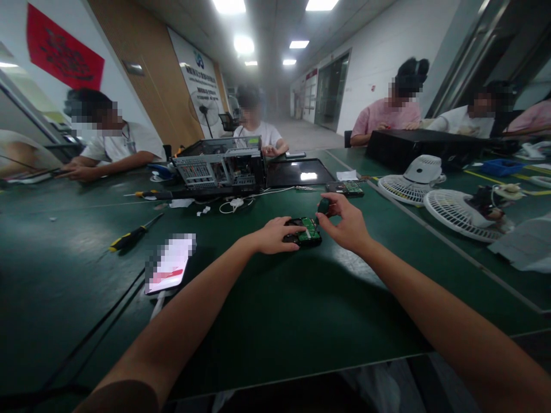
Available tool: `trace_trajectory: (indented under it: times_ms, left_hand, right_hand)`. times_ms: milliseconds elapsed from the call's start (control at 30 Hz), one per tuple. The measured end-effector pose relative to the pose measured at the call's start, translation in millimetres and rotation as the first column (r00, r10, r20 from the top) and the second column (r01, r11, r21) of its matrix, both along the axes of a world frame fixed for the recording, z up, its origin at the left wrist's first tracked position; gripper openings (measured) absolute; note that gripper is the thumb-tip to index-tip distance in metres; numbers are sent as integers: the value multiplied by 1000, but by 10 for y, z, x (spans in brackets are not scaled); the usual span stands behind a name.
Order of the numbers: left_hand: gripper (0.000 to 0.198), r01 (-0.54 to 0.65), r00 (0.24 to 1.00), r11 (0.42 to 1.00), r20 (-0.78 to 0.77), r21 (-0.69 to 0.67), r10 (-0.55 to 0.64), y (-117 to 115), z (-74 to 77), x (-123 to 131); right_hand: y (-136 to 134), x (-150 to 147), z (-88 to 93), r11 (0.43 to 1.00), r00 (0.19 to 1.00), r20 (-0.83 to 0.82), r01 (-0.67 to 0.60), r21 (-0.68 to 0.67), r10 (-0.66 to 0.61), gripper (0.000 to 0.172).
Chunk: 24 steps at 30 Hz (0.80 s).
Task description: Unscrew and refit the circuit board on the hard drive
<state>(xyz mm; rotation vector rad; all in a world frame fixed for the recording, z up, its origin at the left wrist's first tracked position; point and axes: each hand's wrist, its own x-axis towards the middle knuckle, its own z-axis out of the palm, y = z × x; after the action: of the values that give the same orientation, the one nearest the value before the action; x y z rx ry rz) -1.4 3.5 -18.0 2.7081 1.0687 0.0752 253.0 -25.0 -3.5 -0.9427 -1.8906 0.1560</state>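
Observation:
A black hard drive (308,234) with a green circuit board on top lies on the green table (275,310) in front of me. My left hand (275,235) rests on its left side, fingers curled over the edge, holding it down. My right hand (344,221) hovers at its right end, pinching a small dark tool handle (323,205) upright over the board. The tool's tip is hidden behind the fingers.
An open computer case (221,166) and a dark side panel (299,172) stand behind. A second circuit board (345,188), a yellow-handled screwdriver (133,234), a phone (170,264), white fan parts (447,206) lie around. Several people sit along the table.

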Motion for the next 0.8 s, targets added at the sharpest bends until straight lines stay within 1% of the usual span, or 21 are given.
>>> trace_trajectory:
  times_ms: [100,367,467,533,633,733,800]
  left_hand:
    - [69,2,1000,1000,-4,2,-2,2,1,0]
    - [69,8,1000,1000,-19,18,-8,6,-7,5]
    - [70,5,1000,1000,-18,16,-5,-3,1,2]
    - [70,3,1000,1000,-21,5,-2,-10,14,-1]
    - [70,-5,1000,1000,-26,-28,5,-12,35,-7]
    - [71,-16,999,998,-34,-62,14,-4,43,-11]
    - [71,-16,999,997,-36,-70,14,0,39,-12]
  right_hand:
    - [10,5,0,999,999,5,36,35,-37,45]
    - [30,11,-22,996,999,29,37,78,-40,43]
    - [11,17,10,989,996,45,64,135,-71,42]
    - [16,60,63,969,989,57,119,214,-134,41]
    - [98,237,155,916,962,10,256,308,-273,41]
    - [269,535,171,846,896,-43,432,313,-441,44]
    - [386,743,111,801,831,9,534,271,-557,47]
